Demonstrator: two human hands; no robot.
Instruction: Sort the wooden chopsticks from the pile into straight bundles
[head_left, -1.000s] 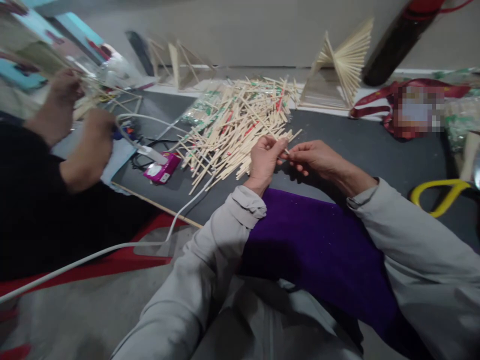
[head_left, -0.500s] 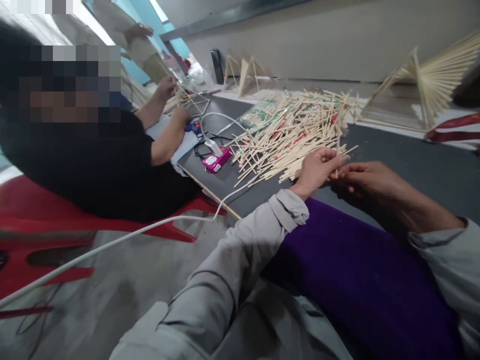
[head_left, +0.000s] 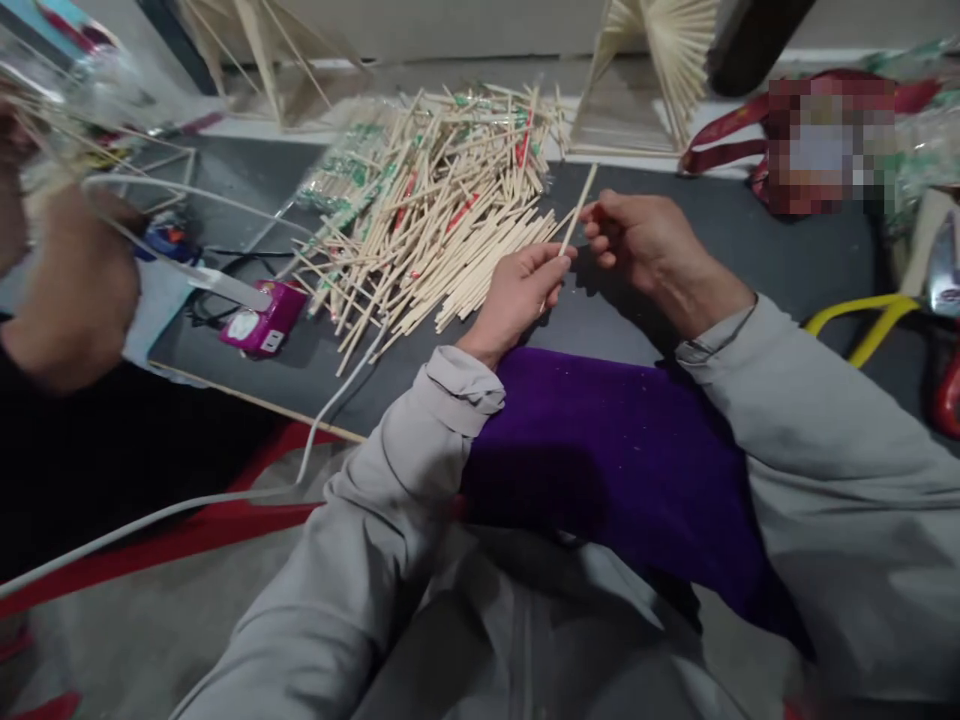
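My left hand (head_left: 521,290) pinches a thin pale wooden chopstick (head_left: 589,185) near its lower end, thumb against fingers. The stick tilts up and to the right. My right hand (head_left: 645,240) is closed, its curled fingertips meeting the same stick around its middle. Just beyond and left of my hands lies a big pile of loose wooden chopsticks (head_left: 450,220), some with red and green wrapper bits among them. A clear plastic pack of chopsticks (head_left: 349,165) rests at the pile's back left. Purple cloth (head_left: 600,450) covers my lap below both hands.
A magenta power adapter (head_left: 262,320) with a white cable stands left of the pile on the dark table (head_left: 750,220). Fanned stick structures (head_left: 637,90) line the back. Yellow-handled pliers (head_left: 862,325) and a red lanyard (head_left: 720,140) lie right. A co-worker's arm (head_left: 75,290) is at left.
My view has swung right, bringing the yellow-handled tool into sight. My right hand has risen along the chopstick from below, and the stick now tilts more to the right.
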